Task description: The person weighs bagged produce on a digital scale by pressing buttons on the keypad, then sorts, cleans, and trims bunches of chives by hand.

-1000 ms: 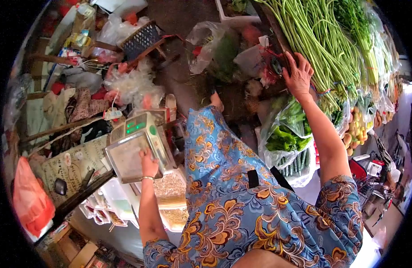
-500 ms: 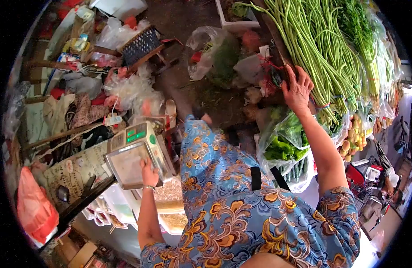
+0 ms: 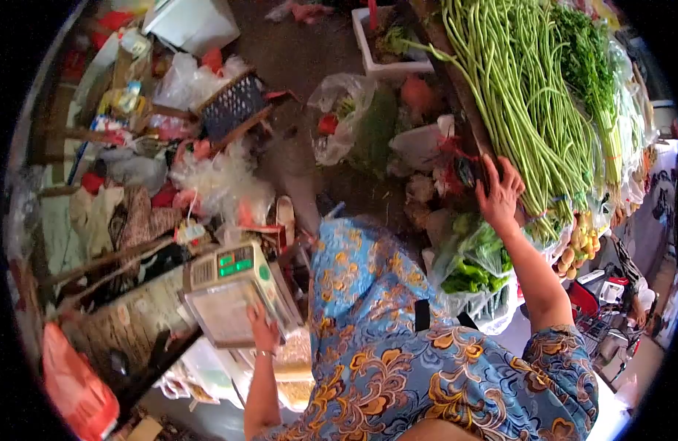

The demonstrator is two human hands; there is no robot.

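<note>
My left hand [image 3: 264,331] rests at the right edge of the metal pan of a digital scale [image 3: 225,312], fingers apart and holding nothing. Green digits glow on the scale's display. On the right, my right hand [image 3: 500,195] has its fingers spread on the edge of the vegetable stand, beside the ends of a pile of long green beans [image 3: 515,110]. Just left of its fingers are red strings [image 3: 450,158]. Below that hand sits a clear bag of leafy greens [image 3: 475,268].
A dark crate [image 3: 232,106] and plastic bags [image 3: 225,180] are at the upper left. A white box [image 3: 394,70] and a bag of vegetables [image 3: 342,117] lie on the floor. An orange-red bag [image 3: 74,382] hangs lower left. Potatoes [image 3: 578,246] are at the right.
The scene has shifted down in view, the scale slightly right as well. Both hands keep nearly the same places, at the scale's pan and the stand's edge.
</note>
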